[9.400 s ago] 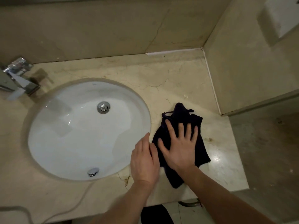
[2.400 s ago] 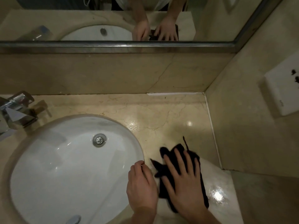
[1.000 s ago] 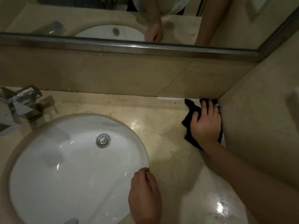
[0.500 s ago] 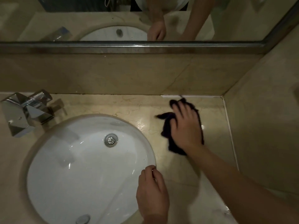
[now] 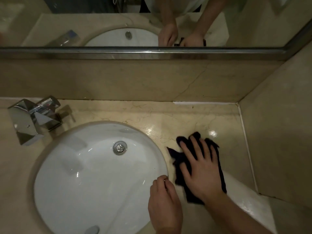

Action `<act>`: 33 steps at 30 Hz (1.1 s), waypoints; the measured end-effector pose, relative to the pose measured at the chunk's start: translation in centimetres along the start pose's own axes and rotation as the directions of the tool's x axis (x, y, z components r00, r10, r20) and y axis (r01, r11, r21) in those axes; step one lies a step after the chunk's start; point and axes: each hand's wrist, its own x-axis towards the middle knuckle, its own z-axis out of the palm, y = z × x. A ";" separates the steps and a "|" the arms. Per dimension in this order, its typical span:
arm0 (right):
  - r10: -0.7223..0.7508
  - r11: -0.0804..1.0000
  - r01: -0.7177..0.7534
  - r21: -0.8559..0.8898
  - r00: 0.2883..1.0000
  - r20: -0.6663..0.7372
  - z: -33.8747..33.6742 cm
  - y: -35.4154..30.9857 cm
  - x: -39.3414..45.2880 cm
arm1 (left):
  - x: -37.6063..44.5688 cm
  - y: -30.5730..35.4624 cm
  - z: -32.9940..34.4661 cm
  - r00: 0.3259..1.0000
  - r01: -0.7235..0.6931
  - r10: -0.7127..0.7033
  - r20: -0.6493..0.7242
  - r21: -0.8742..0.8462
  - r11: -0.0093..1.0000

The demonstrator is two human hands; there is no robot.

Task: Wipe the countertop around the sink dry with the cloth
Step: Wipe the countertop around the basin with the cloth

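Observation:
A dark cloth (image 5: 217, 159) lies crumpled on the beige marble countertop (image 5: 185, 119), just right of the white oval sink (image 5: 94, 166). My right hand (image 5: 200, 168) presses flat on the cloth with fingers spread, covering its middle. My left hand (image 5: 164, 203) rests curled on the sink's right rim, touching the counter edge and holding nothing. The counter behind the cloth shines with wet-looking glare spots.
A chrome faucet (image 5: 33, 119) stands at the sink's back left. The drain (image 5: 119, 147) sits mid-basin. A marble backsplash and mirror (image 5: 152, 22) rise behind; a side wall (image 5: 278, 141) closes the counter on the right.
My right hand has dragged the cloth from the back right corner toward me, to just beside the sink's right rim. My left hand has stayed on the rim.

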 end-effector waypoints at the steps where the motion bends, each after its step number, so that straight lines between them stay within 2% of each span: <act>1: -0.008 1.000 0.008 -0.015 1.000 0.002 -0.1 0.2 2.2 | -0.1 0.0 0.1 1.000 0.008 -0.008 0.008 -0.001 1.000; 5: 0.188 0.982 -0.184 0.052 0.977 -0.102 0.3 -2.3 10.9 | -0.3 0.0 0.1 1.000 -0.009 0.009 -0.006 0.002 1.000; 6: 0.199 0.979 -0.193 0.060 0.973 -0.120 0.6 -3.9 12.1 | -0.2 -0.1 0.1 1.000 -0.016 0.016 -0.014 0.003 1.000; 8: 0.088 0.995 -0.081 0.062 0.988 -0.124 1.1 -6.9 13.1 | -0.1 -0.1 -0.1 1.000 -0.016 0.016 0.007 0.001 1.000; 10: -0.140 0.988 0.145 0.062 0.987 -0.082 1.6 -8.1 12.7 | -0.2 -0.4 0.0 0.999 -0.015 0.016 0.039 -0.016 1.000; 12: -0.312 0.942 0.317 0.112 0.948 -0.058 1.4 -6.4 11.7 | -0.3 -0.5 0.0 0.999 -0.012 0.013 0.031 -0.035 0.999; 13: -0.336 0.931 0.340 0.133 0.940 -0.052 1.2 -4.9 10.8 | -0.3 -0.5 0.1 1.000 -0.014 0.015 0.013 -0.042 0.999; 15: -0.227 0.960 0.233 0.155 0.972 -0.056 0.6 -1.2 8.4 | -0.3 -0.6 0.2 0.999 -0.037 0.035 -0.021 -0.063 0.997; 17: 0.058 0.972 -0.033 0.232 0.993 -0.106 -0.3 2.7 5.8 | -0.2 -0.5 0.3 0.996 -0.083 0.079 -0.044 -0.087 0.993; 19: 0.329 0.896 -0.266 0.355 0.935 -0.129 -1.2 4.9 3.4 | -0.1 -0.5 0.2 0.998 -0.065 0.065 -0.007 -0.097 0.993; 20: 0.394 0.872 -0.325 0.366 0.910 -0.130 -1.3 4.7 2.3 | 0.0 -0.6 0.2 0.998 -0.053 0.056 0.032 -0.110 0.993; 21: 0.392 0.887 -0.330 0.323 0.908 -0.147 -1.0 3.9 1.0 | 0.2 -0.6 0.2 0.996 -0.036 0.047 0.078 -0.137 0.990; 23: 0.286 0.954 -0.260 0.149 0.939 -0.190 0.1 1.4 -1.2 | 0.6 -0.6 -0.2 0.985 0.018 0.016 0.171 -0.196 0.980; 25: 0.237 0.971 -0.231 0.054 0.954 -0.182 1.1 -0.4 -2.4 | 0.5 -0.3 -0.7 0.973 0.045 0.005 0.231 -0.211 0.977; 28: 0.248 0.968 -0.248 0.021 0.952 -0.179 0.9 -0.6 -1.9 | 1.0 -0.9 -1.0 0.960 0.022 0.018 0.280 -0.140 0.990; 31: 0.219 0.975 -0.223 0.000 0.957 -0.189 0.9 -0.2 -1.7 | 3.6 -3.3 -2.5 0.864 0.221 -0.020 0.504 -0.342 0.913; 33: 0.219 0.974 -0.225 -0.007 0.956 -0.195 0.9 -0.3 -1.8 | 6.4 -5.4 -4.6 0.875 0.209 0.002 0.484 -0.381 0.901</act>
